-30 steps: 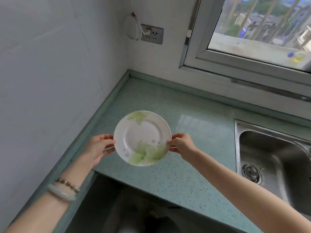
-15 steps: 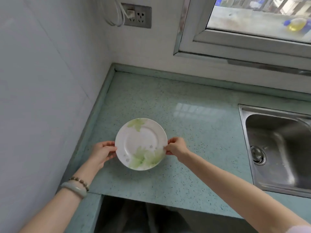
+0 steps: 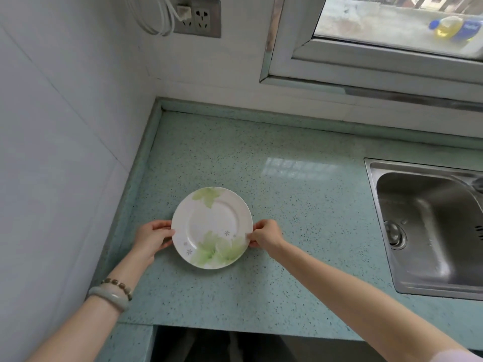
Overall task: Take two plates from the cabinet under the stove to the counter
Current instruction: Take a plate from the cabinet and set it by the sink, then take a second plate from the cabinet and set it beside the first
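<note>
Left grip (image 3: 154,239) and right grip (image 3: 265,236) pinch opposite edges of the plate (image 3: 211,220).

A steel sink (image 3: 418,244) sits off to the right of the right hand (image 3: 265,237), well apart from it, with its round drain (image 3: 396,235) at the near-left of the basin. Beyond the right hand and higher up runs a pale-framed window (image 3: 287,61); behind the glass there's a yellow bottle (image 3: 453,28) with a blue cap. Above and beyond the left hand (image 3: 151,240) a grey socket (image 3: 197,18) is set in the back wall, with a white plug (image 3: 183,11) in it and a looped white cable (image 3: 156,19) hanging just beside. A white tiled wall (image 3: 65,126) stands to the left hand's left
</note>
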The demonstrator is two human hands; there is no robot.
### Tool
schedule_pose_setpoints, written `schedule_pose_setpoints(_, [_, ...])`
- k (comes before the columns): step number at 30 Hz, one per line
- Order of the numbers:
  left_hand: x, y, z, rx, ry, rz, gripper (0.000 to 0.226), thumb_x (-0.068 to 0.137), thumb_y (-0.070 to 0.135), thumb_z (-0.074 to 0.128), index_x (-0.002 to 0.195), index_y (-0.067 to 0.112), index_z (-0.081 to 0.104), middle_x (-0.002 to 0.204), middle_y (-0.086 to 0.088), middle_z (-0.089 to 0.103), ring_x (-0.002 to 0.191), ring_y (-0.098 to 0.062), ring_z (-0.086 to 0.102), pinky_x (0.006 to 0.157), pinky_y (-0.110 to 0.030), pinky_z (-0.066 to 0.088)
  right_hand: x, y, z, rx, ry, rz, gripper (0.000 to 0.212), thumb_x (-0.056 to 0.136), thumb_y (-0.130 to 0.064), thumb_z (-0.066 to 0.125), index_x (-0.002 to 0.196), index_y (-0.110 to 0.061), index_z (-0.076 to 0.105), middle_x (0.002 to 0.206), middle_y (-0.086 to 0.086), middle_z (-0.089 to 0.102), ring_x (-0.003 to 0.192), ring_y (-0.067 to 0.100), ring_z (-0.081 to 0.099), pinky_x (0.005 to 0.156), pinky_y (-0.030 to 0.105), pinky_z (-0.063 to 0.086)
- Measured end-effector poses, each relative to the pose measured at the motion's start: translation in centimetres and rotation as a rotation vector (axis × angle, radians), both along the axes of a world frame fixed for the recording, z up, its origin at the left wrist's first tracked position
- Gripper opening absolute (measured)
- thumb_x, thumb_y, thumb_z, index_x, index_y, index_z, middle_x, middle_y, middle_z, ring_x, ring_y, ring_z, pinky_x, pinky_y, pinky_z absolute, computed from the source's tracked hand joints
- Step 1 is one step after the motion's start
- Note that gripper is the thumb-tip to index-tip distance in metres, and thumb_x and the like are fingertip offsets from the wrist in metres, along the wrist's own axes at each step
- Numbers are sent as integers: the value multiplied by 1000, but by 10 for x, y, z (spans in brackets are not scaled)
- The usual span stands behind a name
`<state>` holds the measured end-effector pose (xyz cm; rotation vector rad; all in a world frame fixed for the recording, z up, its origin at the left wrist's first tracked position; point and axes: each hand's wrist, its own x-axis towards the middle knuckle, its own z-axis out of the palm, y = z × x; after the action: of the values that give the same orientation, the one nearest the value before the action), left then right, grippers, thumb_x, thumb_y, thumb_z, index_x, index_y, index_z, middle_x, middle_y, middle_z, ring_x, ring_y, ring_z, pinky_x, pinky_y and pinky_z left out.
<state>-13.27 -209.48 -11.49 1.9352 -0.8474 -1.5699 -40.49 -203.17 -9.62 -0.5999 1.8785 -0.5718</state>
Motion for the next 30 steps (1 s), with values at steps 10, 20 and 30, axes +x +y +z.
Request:
schedule_pose_setpoints(10, [0, -8, -21, 14, -26, -4, 23, 80, -10, 65, 96, 6, 66, 90, -10, 66, 82, -21, 65, 73, -32, 54, -2, -5, -8, 24, 16, -19, 16, 76, 9, 63, 73, -6, 56, 87, 18, 65, 70, 26, 65, 63, 33, 60])
schedule_pose_setpoints(20, [-6, -4, -14, -105, -201, -157, 41, 81, 6, 70, 119, 8, 56, 106, -10, 64, 97, -26, 62, 89, -41, 52, -8, -3, 8, -64, 127, 72, 45, 78, -17, 72, 116, -14, 49, 101, 5, 57, 89, 23, 62, 77, 38, 56])
schedule_pose_setpoints(30, [-27, 13, 67, -618, -218, -405, 65, 80, 19, 74, 136, 23, 42, 135, 4, 45, 116, -10, 48, 87, -18, 41, -20, 5, 92, -499, -10, 165, 72, 75, -26, 78, 136, -31, 40, 130, -3, 51, 114, 13, 54, 94, 31, 49])
